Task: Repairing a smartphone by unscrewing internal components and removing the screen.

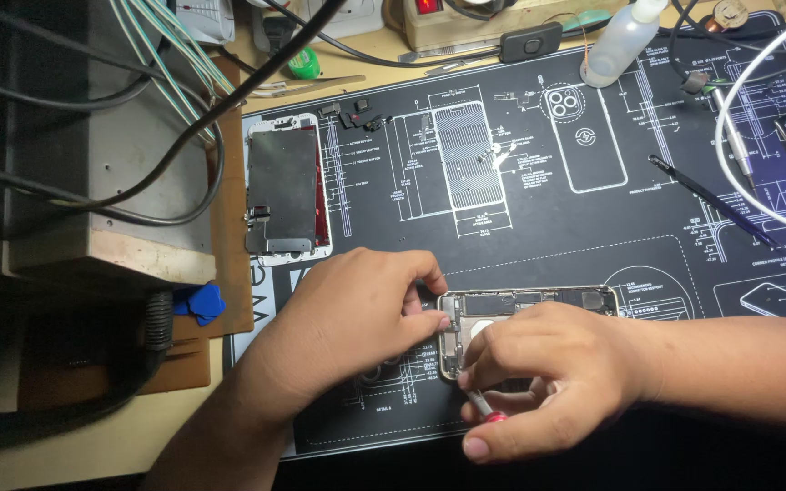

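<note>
1. R hand [548,382], nearest cam: fingers curled shut round a small screwdriver [482,406], red end cap showing by the thumb, shaft angled up-left toward the phone. Hand lies over the phone's lower-right part; tip contact pt hidden by fingers.

2. L hand [357,318]: fingers bent, tips pressed on the phone's left edge and top-left corner, pinning it. Nothing enclosed in the palm as far as seen.

3. Opened phone [525,302]: back housing w/ internals exposed, gold-tone rim, lying flat on the mat, front-centre, between both hands. Only upper strip and left portion visible; rest under R hand.

4. Work mat [593,227]: black, white line drawings of phones, covers most of the bench.

5. Blue picks [200,303]: small pile off the mat's left edge, near L wrist, apart from it.

6. Detached screen assy [284,191]: white frame, dark metal backplate up, on mat's left side, well apart from phone.

7. Small loose parts [361,116]: dark bits, just above-right of screen assy.

8. Dark slim tool [707,200]: lies diagonal, mat right side.

9. White cable [730,118]: loops over right edge.

10. Squeeze bottle [625,41]: clear/white, far edge of mat, upright-ish, tilted in view.

11. Power strip [466,18]: beige, red lit switch, far back.

12. Black cables [138,118]: run across grey box [102,182] at far left.
</note>
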